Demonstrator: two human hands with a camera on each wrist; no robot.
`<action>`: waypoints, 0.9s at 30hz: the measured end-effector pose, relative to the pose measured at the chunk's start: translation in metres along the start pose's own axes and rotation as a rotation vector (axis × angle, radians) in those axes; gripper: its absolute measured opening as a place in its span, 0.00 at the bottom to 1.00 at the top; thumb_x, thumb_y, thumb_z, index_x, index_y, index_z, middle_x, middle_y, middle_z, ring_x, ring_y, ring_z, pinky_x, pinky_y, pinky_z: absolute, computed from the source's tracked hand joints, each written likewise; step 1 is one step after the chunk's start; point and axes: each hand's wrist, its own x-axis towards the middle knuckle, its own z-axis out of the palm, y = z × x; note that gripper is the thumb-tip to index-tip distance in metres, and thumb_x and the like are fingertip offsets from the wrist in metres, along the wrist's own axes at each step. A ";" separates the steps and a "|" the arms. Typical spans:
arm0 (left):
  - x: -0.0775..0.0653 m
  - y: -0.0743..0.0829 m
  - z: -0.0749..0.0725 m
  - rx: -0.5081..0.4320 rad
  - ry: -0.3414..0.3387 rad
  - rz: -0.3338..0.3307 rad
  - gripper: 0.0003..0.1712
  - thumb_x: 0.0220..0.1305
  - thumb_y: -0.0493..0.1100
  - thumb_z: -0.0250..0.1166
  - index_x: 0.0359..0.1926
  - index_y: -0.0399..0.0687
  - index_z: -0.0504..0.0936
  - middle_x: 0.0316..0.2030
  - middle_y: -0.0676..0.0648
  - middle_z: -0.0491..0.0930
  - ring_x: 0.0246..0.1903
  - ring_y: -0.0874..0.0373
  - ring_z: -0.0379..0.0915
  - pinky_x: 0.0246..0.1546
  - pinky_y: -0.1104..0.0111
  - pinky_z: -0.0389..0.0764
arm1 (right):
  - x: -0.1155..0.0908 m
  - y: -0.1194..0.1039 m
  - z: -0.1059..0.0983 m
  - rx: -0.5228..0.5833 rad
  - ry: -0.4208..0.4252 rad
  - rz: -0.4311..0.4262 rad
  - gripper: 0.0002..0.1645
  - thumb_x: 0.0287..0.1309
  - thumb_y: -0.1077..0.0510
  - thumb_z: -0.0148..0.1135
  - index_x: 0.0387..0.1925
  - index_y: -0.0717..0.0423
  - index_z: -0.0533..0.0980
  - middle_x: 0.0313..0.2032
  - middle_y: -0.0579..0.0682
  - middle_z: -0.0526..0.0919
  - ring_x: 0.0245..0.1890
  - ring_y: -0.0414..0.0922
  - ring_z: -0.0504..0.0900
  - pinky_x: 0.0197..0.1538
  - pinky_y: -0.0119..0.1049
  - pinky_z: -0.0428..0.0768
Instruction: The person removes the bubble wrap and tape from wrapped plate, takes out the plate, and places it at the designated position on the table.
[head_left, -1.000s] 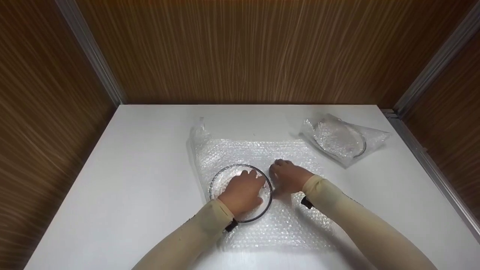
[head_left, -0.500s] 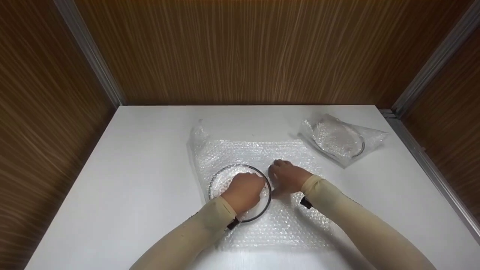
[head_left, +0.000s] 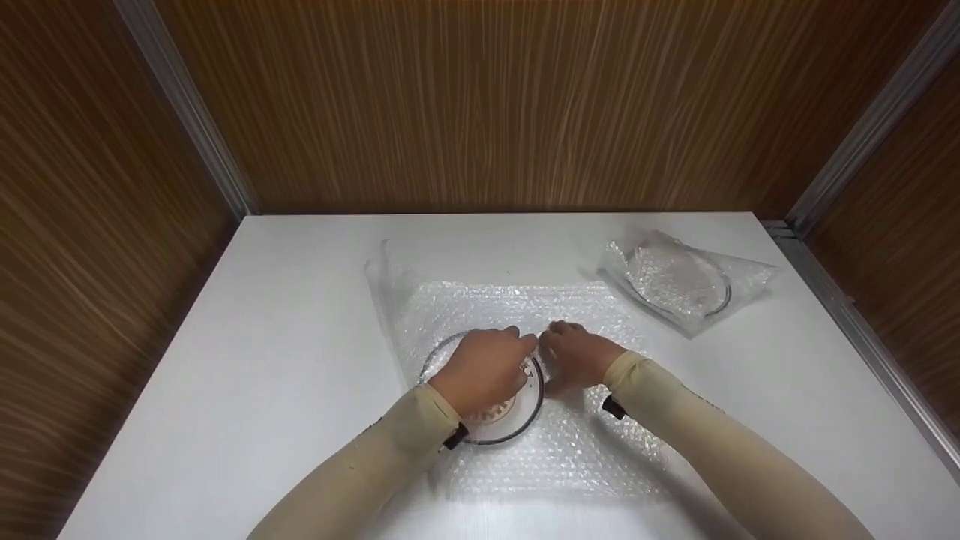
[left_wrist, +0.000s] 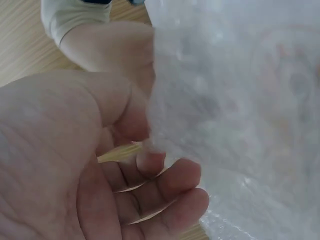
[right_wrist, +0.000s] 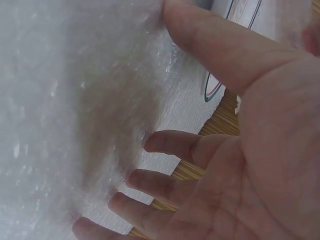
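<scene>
A round white plate (head_left: 525, 409) with a dark rim and printed centre lies on a sheet of bubble wrap (head_left: 555, 450). My left hand (head_left: 484, 367) is above the plate and covers much of it. In the left wrist view, its thumb and forefinger pinch an edge of the bubble wrap (left_wrist: 200, 100), and the other fingers are loosely bent. Just right of the plate rests my right hand (head_left: 581, 354). In the right wrist view, its spread fingers (right_wrist: 165, 142) and thumb touch the wrap, and part of the plate's rim (right_wrist: 212, 92) shows beyond the thumb.
Another dark-rimmed plate (head_left: 679, 277), wrapped in bubble wrap, lies at the back right of the white table (head_left: 300, 337). A thin clear wrap corner (head_left: 386, 262) stands up at the back left of the sheet. Wood-grain panels (head_left: 480, 105) enclose the back and sides.
My left hand curled its fingers, then moved slightly up and right. The plate's printed centre shows more plainly. The wrap's back left corner shifted left. My right hand stayed in place.
</scene>
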 end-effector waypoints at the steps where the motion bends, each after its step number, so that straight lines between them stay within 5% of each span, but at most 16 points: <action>1: -0.001 -0.002 -0.003 -0.017 0.004 -0.008 0.12 0.63 0.46 0.68 0.47 0.49 0.83 0.33 0.49 0.82 0.28 0.56 0.78 0.27 0.62 0.81 | 0.001 0.001 0.000 0.004 -0.006 0.004 0.39 0.42 0.46 0.79 0.52 0.62 0.76 0.67 0.72 0.69 0.68 0.74 0.66 0.65 0.64 0.73; 9: -0.016 -0.024 -0.033 -0.114 0.139 -0.069 0.13 0.69 0.52 0.64 0.37 0.47 0.81 0.30 0.48 0.80 0.28 0.52 0.78 0.25 0.58 0.79 | 0.002 -0.002 -0.003 -0.017 0.010 -0.014 0.35 0.43 0.43 0.79 0.46 0.61 0.76 0.65 0.72 0.71 0.67 0.75 0.67 0.65 0.65 0.73; 16: -0.044 -0.047 -0.061 -0.100 0.328 -0.109 0.04 0.66 0.41 0.65 0.36 0.45 0.81 0.28 0.49 0.79 0.23 0.56 0.72 0.21 0.63 0.75 | 0.003 0.001 -0.003 0.000 -0.019 0.006 0.34 0.45 0.40 0.79 0.45 0.57 0.75 0.67 0.71 0.68 0.68 0.75 0.65 0.64 0.66 0.73; 27: -0.110 -0.080 -0.082 -0.096 0.369 -0.266 0.03 0.61 0.33 0.66 0.36 0.42 0.81 0.27 0.48 0.81 0.22 0.59 0.71 0.21 0.66 0.74 | 0.001 0.008 -0.001 -0.002 -0.034 0.010 0.36 0.46 0.38 0.77 0.47 0.59 0.77 0.68 0.70 0.69 0.69 0.74 0.63 0.67 0.66 0.70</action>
